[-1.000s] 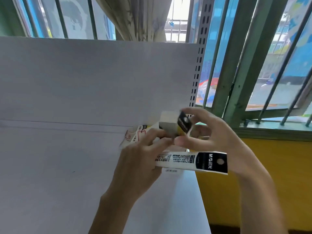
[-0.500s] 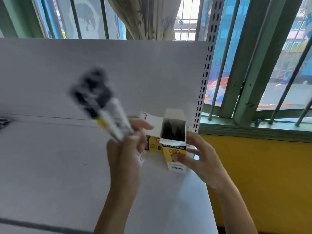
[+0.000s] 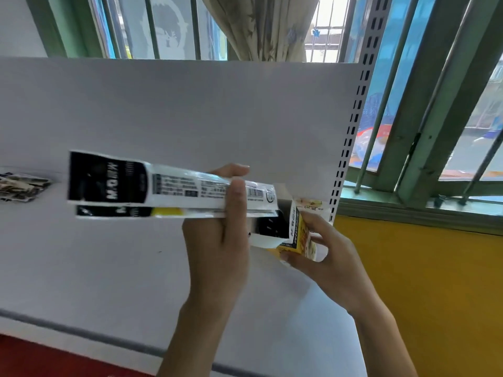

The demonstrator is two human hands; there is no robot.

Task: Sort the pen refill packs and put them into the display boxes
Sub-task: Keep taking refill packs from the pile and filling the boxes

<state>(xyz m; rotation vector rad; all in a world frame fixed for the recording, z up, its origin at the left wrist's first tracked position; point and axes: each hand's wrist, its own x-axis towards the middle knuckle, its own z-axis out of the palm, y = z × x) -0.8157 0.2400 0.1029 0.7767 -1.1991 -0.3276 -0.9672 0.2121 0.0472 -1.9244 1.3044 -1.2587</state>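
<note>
**Light, slippery packs pinched at one end, box mouth turned to meet them**

The left hand [image 3: 217,240] has its grip clenched on the refill packs [image 3: 168,186], with the thumb across the front near the barcode end and the fingers behind. There appear to be two, stacked flat: a black-and-white one over one with a yellow band. They jut out sideways above the white shelf [image 3: 109,281], and their right end sits just at the open mouth of the display box [image 3: 298,232]. The right hand [image 3: 332,265] grasps that box by its yellow printed side, tipped so the opening faces the packs.

The packs look like thin glossy sleeves around slim refills. They are probably very light and fairly stiff lengthwise, but apt to slide over each other. Pinching both close to the entering end should steer them best. The box is thin card and likely dents under a squeeze, so it is safer held along its edges.

More loose packs [image 3: 19,186] lie at the shelf's far left.
</note>
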